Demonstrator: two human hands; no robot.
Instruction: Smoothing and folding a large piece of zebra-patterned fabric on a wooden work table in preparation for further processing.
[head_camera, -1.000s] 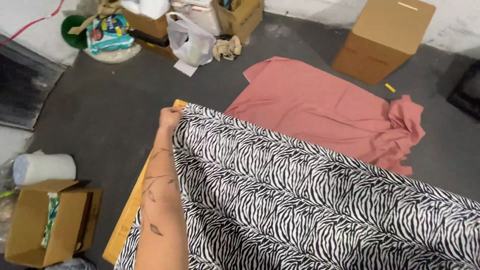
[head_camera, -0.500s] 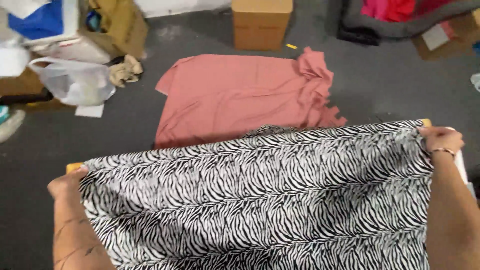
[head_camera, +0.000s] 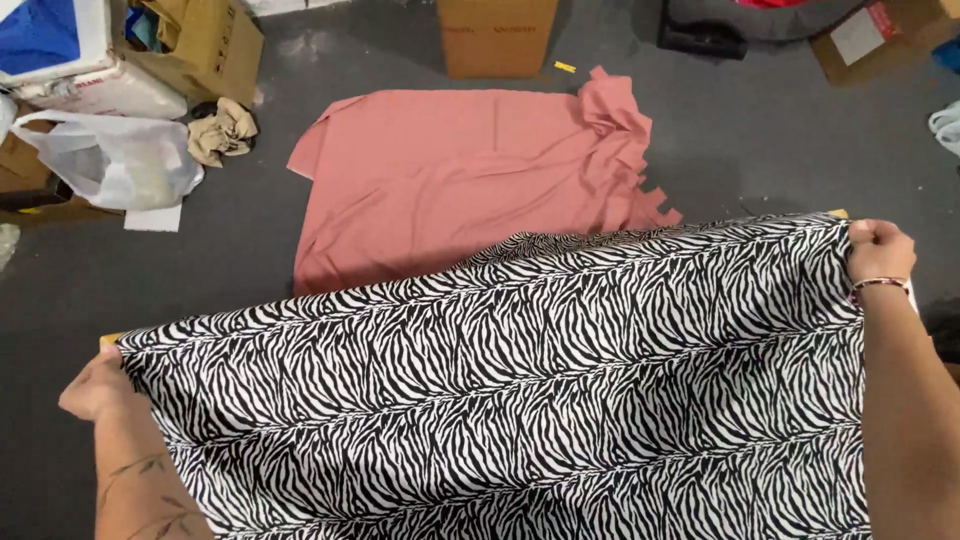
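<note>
Bare forearms, tattooed left forearm, right-wrist bracelet

Glossy zebra cloth, matt floor

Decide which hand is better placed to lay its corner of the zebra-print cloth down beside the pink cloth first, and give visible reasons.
Probably the left hand: it holds its corner of the zebra-print cloth lower in the view. The right hand holds its corner higher, level with the pink cloth.

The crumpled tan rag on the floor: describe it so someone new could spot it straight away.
Start at the pink cloth spread flat on the dark floor beyond the zebra-print fabric. Look to its left, toward the white plastic bag. The crumpled tan rag lies between them, the only small, bunched beige piece there.
</note>
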